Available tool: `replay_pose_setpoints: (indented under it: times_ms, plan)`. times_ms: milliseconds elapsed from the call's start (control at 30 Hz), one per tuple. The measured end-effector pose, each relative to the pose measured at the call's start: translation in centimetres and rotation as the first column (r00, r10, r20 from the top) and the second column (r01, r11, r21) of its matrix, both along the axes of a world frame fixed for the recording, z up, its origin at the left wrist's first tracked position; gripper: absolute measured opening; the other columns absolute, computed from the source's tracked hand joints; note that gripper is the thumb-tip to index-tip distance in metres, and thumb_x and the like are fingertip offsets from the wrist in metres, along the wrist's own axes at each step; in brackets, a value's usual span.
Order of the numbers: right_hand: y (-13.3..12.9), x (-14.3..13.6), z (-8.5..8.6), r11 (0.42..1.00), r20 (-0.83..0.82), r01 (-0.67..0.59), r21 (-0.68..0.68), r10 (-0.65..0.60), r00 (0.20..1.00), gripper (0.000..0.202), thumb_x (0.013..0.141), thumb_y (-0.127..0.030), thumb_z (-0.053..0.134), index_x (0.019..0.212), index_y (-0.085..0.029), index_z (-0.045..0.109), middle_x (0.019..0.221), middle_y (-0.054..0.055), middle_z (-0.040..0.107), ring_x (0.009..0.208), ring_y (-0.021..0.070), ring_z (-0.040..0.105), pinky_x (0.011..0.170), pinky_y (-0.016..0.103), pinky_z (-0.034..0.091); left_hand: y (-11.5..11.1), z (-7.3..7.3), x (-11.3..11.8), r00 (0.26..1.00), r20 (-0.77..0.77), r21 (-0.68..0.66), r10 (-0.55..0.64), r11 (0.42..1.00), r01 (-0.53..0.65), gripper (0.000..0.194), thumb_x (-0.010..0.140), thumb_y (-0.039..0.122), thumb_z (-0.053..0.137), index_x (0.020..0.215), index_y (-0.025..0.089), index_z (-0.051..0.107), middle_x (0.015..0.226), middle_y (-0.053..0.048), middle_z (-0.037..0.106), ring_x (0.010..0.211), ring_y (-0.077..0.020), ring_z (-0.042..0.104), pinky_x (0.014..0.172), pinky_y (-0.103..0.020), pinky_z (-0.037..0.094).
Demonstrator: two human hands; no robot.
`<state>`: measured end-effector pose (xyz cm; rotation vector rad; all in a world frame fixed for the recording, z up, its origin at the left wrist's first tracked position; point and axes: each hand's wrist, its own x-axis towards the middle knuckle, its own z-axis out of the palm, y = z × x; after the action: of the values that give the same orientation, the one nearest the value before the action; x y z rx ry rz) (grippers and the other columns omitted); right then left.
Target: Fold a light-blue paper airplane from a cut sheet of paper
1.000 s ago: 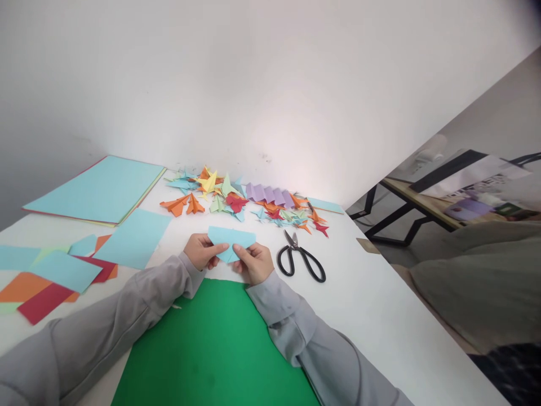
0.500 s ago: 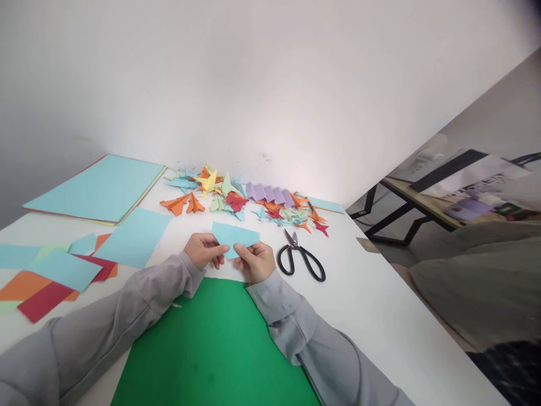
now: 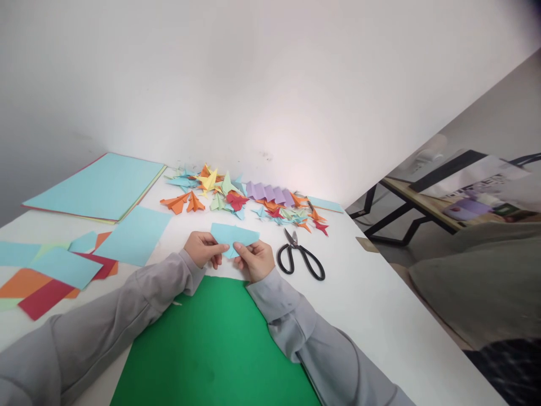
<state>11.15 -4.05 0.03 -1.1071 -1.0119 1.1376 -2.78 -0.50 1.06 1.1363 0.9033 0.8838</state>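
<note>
A small piece of light blue paper point(image 3: 235, 233) is held up between both hands above the table, with a crease down its middle. My left hand point(image 3: 204, 250) pinches its left side, thumb on the near face. On the right side, my right hand point(image 3: 256, 260) grips it the same way, the two thumbs almost meeting at the lower middle. The fingers behind the paper are partly hidden. Under my forearms lies a large green sheet point(image 3: 211, 344). Black-handled scissors point(image 3: 301, 255) rest just right of my right hand, blades partly apart.
Folded paper planes and shapes point(image 3: 209, 181) are heaped along the wall, beside a purple pleated paper point(image 3: 270, 193). Stacked coloured sheets point(image 3: 101, 186) lie at the back left. Loose cut pieces point(image 3: 46, 299) spread at the left. A second table point(image 3: 416, 203) stands right.
The top edge of the blue paper now dips at the middle crease. Both hands keep their pinch in nearly the same place.
</note>
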Motion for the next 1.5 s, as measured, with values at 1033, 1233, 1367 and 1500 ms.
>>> replay_pose_setpoints:
  times_ms: [1033,1233,1367,1500]
  plan:
    - [0.4,0.1,-0.5,1.0,-0.107,0.02,-0.021,-0.022,0.994,0.032,0.058,-0.039,0.07,0.052,-0.015,0.05,0.037,-0.002,0.055,0.027,0.0067,0.043,0.028,0.017,0.032,-0.1,0.4,0.3,1.0,0.008,-0.004,-0.014,1.0,0.014,0.036,0.047,0.039,0.075,0.056,0.01,0.057,0.037,0.0,0.054,0.033,-0.012,0.05,0.031,-0.023,0.043]
    - [0.4,0.1,-0.6,1.0,-0.136,0.013,-0.023,-0.016,0.991,0.031,0.06,-0.04,0.069,0.055,-0.015,0.051,0.038,-0.002,0.056,0.027,0.0063,0.043,0.028,0.016,0.031,-0.3,0.3,0.1,1.0,-0.013,0.039,-0.028,0.999,0.028,0.035,0.051,0.04,0.072,0.051,0.011,0.053,0.035,0.0,0.054,0.028,-0.0104,0.047,0.03,-0.022,0.041]
    - [0.3,0.1,-0.4,0.999,-0.111,-0.043,-0.016,0.041,0.993,0.031,0.058,-0.038,0.071,0.056,-0.015,0.051,0.041,-0.002,0.058,0.029,0.0069,0.045,0.029,0.017,0.034,-0.2,0.3,0.2,1.0,-0.018,0.053,0.002,0.999,-0.001,0.034,0.051,0.039,0.072,0.051,0.011,0.052,0.034,0.001,0.053,0.028,-0.0098,0.046,0.03,-0.022,0.04]
    - [0.2,0.0,0.0,1.0,-0.046,-0.001,-0.016,0.0,0.999,0.034,0.057,-0.037,0.072,0.051,-0.017,0.045,0.041,-0.001,0.059,0.029,0.0074,0.046,0.03,0.018,0.035,-0.2,0.4,0.2,0.998,-0.027,0.034,-0.058,0.998,0.059,0.032,0.048,0.035,0.075,0.058,0.011,0.056,0.037,0.001,0.055,0.033,-0.0121,0.051,0.034,-0.024,0.045]
